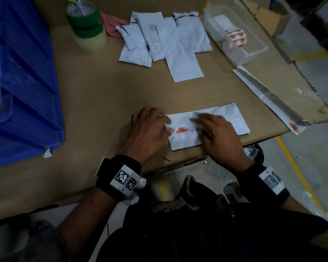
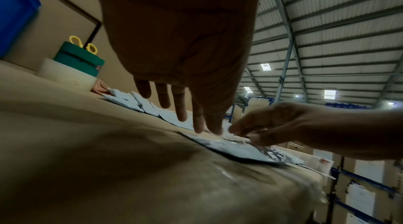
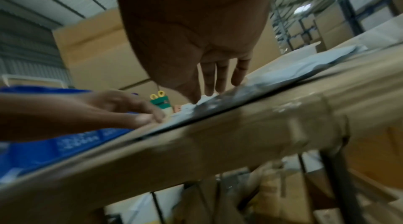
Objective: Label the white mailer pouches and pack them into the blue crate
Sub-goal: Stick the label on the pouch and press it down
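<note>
Both my hands lie flat, fingers spread: left hand (image 1: 150,127) and right hand (image 1: 216,133) press the flat white plastic mailer pouch (image 1: 225,118) with its orange label (image 1: 182,129) on the cardboard-covered desk (image 1: 106,103); blue plastic crate (image 1: 21,82) sits far left.

No legible text; orange barcode label (image 1: 182,129) on white mailer pouch (image 1: 225,118) too blurred to read.

Cardboard-covered table (image 1: 106,95) with packing things lying on it

A white pouch (image 1: 225,118) lies flat under both hands near the front edge — beyond the hands a heap of pouches (image 1: 165,38), left of them a blue crate (image 1: 23,82), past it stacked tape rolls (image 1: 87,29), off to the right a clear tray (image 1: 235,35) and a backing strip (image 1: 269,99).
</note>
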`<control>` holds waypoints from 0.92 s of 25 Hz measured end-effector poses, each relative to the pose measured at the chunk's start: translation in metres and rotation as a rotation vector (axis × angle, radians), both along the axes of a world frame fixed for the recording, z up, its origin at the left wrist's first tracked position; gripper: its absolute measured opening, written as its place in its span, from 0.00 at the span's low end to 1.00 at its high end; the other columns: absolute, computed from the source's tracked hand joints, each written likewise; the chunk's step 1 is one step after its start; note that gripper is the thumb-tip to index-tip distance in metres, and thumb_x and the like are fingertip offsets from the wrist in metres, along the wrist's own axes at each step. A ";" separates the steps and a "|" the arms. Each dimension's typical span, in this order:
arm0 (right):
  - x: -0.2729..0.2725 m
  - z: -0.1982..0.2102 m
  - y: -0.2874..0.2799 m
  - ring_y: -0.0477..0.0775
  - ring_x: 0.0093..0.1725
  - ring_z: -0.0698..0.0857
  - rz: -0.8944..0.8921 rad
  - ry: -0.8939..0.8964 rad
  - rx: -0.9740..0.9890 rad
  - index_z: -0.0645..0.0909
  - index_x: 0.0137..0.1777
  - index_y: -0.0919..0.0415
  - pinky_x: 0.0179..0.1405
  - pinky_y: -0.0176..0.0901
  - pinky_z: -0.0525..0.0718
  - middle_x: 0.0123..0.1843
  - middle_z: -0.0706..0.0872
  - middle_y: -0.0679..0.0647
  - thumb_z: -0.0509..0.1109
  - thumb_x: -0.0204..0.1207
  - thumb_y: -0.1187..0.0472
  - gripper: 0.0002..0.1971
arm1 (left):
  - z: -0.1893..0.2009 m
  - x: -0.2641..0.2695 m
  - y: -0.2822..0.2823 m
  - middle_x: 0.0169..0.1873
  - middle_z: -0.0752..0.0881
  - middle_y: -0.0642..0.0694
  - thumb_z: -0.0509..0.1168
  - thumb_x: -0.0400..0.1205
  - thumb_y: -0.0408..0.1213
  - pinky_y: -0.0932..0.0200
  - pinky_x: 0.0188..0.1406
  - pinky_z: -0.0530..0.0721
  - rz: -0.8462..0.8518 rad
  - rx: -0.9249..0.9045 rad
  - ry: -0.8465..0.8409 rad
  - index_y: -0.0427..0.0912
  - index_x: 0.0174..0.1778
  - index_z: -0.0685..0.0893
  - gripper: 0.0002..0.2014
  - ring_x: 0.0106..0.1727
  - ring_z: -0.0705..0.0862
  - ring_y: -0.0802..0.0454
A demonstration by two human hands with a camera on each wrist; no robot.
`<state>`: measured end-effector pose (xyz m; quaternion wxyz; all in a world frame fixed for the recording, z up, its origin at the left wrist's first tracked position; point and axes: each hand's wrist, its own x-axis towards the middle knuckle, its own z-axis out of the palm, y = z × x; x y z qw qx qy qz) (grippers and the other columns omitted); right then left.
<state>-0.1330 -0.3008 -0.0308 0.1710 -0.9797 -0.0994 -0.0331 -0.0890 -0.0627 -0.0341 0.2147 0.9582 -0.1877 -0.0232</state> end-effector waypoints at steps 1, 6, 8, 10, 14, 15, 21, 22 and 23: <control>0.010 -0.001 -0.004 0.60 0.74 0.78 0.004 0.008 -0.053 0.81 0.75 0.51 0.64 0.59 0.79 0.78 0.80 0.51 0.65 0.83 0.56 0.21 | -0.001 -0.005 -0.004 0.69 0.79 0.56 0.69 0.80 0.57 0.47 0.69 0.63 -0.024 0.006 0.008 0.57 0.60 0.87 0.15 0.75 0.69 0.50; 0.022 0.008 -0.012 0.68 0.59 0.86 -0.023 0.068 -0.247 0.85 0.68 0.53 0.52 0.59 0.85 0.65 0.88 0.57 0.59 0.84 0.37 0.26 | -0.003 -0.002 -0.007 0.67 0.81 0.53 0.72 0.78 0.51 0.45 0.63 0.68 0.029 0.098 -0.041 0.55 0.64 0.85 0.18 0.70 0.75 0.45; 0.008 0.012 -0.006 0.68 0.50 0.88 -0.095 0.080 -0.176 0.86 0.65 0.54 0.43 0.56 0.86 0.60 0.88 0.57 0.64 0.85 0.36 0.23 | 0.000 0.002 -0.006 0.62 0.84 0.51 0.71 0.80 0.45 0.46 0.56 0.71 0.132 0.093 -0.152 0.54 0.60 0.86 0.13 0.64 0.79 0.43; -0.001 0.011 0.001 0.68 0.49 0.89 -0.139 0.145 -0.062 0.85 0.64 0.53 0.42 0.55 0.87 0.61 0.86 0.56 0.68 0.84 0.38 0.21 | 0.005 0.001 -0.007 0.55 0.85 0.52 0.67 0.82 0.48 0.47 0.53 0.72 0.178 0.051 -0.138 0.55 0.55 0.86 0.08 0.60 0.80 0.44; 0.007 0.004 0.006 0.64 0.45 0.87 -0.123 0.172 0.087 0.84 0.54 0.54 0.42 0.55 0.85 0.51 0.86 0.54 0.72 0.81 0.46 0.12 | 0.000 -0.010 -0.013 0.59 0.85 0.55 0.67 0.81 0.59 0.49 0.56 0.72 0.120 0.076 0.060 0.58 0.62 0.86 0.17 0.64 0.78 0.46; 0.009 0.004 0.007 0.62 0.44 0.87 -0.078 0.178 0.134 0.83 0.51 0.55 0.42 0.56 0.84 0.47 0.87 0.54 0.73 0.81 0.49 0.09 | -0.001 -0.009 -0.015 0.60 0.85 0.54 0.68 0.81 0.57 0.49 0.55 0.71 0.132 0.101 0.035 0.57 0.63 0.86 0.17 0.63 0.78 0.45; 0.039 0.009 -0.006 0.54 0.37 0.87 0.068 0.152 0.209 0.87 0.49 0.51 0.38 0.54 0.85 0.43 0.90 0.48 0.70 0.82 0.54 0.05 | 0.011 0.003 -0.039 0.57 0.87 0.54 0.62 0.84 0.50 0.49 0.53 0.73 0.319 -0.040 -0.055 0.54 0.57 0.88 0.12 0.58 0.82 0.46; 0.048 0.009 -0.011 0.55 0.38 0.87 0.075 0.123 0.188 0.87 0.51 0.49 0.38 0.54 0.85 0.45 0.90 0.49 0.70 0.83 0.52 0.06 | 0.013 -0.002 -0.041 0.59 0.86 0.54 0.62 0.85 0.57 0.49 0.56 0.75 0.332 -0.095 0.015 0.54 0.60 0.88 0.16 0.60 0.82 0.47; 0.055 0.008 -0.015 0.57 0.41 0.87 0.118 0.101 0.173 0.87 0.53 0.49 0.38 0.53 0.85 0.47 0.89 0.50 0.70 0.83 0.52 0.06 | 0.014 -0.009 -0.043 0.64 0.85 0.55 0.62 0.83 0.64 0.49 0.60 0.75 0.312 -0.090 0.088 0.55 0.65 0.86 0.22 0.64 0.80 0.48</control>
